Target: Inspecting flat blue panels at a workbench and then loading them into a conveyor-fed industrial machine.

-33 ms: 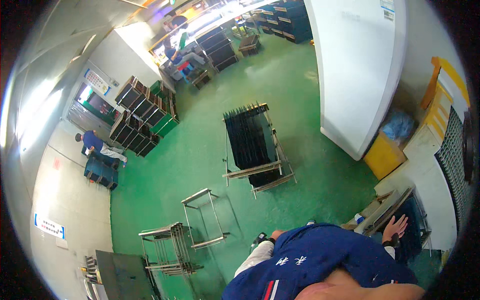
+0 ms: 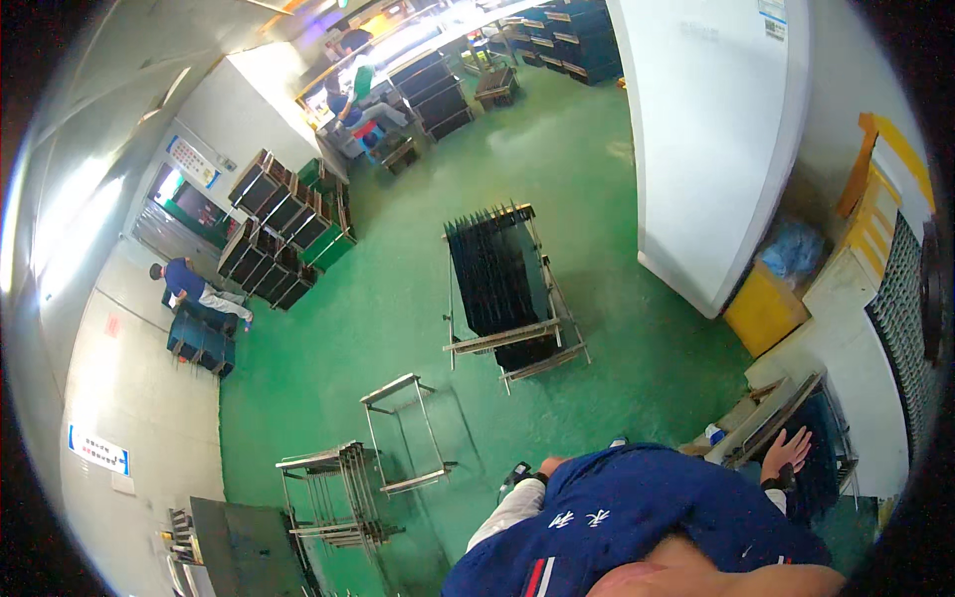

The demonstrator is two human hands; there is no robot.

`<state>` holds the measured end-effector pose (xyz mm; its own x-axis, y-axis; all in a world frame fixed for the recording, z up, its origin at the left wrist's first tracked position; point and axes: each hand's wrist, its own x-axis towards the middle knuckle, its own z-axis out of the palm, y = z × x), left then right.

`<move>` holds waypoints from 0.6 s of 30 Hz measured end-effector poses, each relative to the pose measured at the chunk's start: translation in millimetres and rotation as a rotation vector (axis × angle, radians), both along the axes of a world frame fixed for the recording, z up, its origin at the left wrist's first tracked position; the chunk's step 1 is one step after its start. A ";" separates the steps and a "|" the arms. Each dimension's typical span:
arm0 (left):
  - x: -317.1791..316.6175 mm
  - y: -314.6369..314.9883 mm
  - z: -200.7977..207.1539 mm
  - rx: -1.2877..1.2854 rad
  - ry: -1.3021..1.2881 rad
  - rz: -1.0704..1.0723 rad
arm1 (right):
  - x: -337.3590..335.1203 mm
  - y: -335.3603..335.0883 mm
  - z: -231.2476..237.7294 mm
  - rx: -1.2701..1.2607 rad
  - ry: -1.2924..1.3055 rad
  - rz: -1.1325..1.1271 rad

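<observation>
My right hand (image 2: 786,453) reaches out at the lower right with its fingers stretched and apart, holding nothing. It lies over or against dark flat panels (image 2: 821,453) standing in a metal-framed rack; whether the palm touches them I cannot tell. A dark band circles that wrist. My left hand (image 2: 552,465) shows only in part beside my blue shirt, its fingers hidden. Next to its wrist is a small black device (image 2: 516,476), possibly worn there. Ahead on the floor stands a metal rack (image 2: 502,343) holding several dark upright panels (image 2: 489,279).
Two bare metal frames (image 2: 406,435) (image 2: 333,497) stand on the green floor at left. A tall white panel (image 2: 706,149) rises on the right, above a yellow box (image 2: 764,310). Stacked racks (image 2: 284,224) and a co-worker (image 2: 194,289) are far left; another person sits by a lit bench.
</observation>
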<state>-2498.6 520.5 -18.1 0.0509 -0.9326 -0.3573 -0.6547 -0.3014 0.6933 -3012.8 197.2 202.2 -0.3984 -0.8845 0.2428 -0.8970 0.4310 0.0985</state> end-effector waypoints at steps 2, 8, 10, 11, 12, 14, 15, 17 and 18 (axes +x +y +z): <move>-4.8 -1.8 7.5 -0.020 -0.016 -0.012 | -16.2 -4.1 -17.2 -0.027 0.012 0.006; -18.0 -9.9 54.6 -0.047 -0.006 0.036 | -29.2 -12.4 -31.0 -0.174 -0.027 0.150; -15.2 -7.4 44.0 -0.016 0.018 0.075 | -21.1 -10.3 -29.2 -0.234 -0.032 0.160; -13.1 -10.2 33.3 -0.009 -0.040 0.018 | -22.9 -3.7 -24.2 -0.229 -0.011 0.154; -16.0 -5.0 24.6 -0.006 -0.104 -0.005 | -13.5 -4.9 -18.5 -0.225 -0.043 0.172; -18.6 -3.1 25.4 0.027 -0.089 0.026 | 2.6 -1.4 -5.0 -0.166 -0.077 0.123; -18.6 -4.6 28.1 0.060 -0.089 0.036 | -2.5 -3.9 -8.4 -0.163 -0.065 0.137; -22.7 -5.6 33.7 0.097 -0.081 0.053 | -11.6 -4.0 -23.3 -0.199 -0.027 0.125; -24.8 -7.2 35.9 0.132 -0.086 0.053 | -26.9 -10.9 -37.8 -0.209 -0.012 0.155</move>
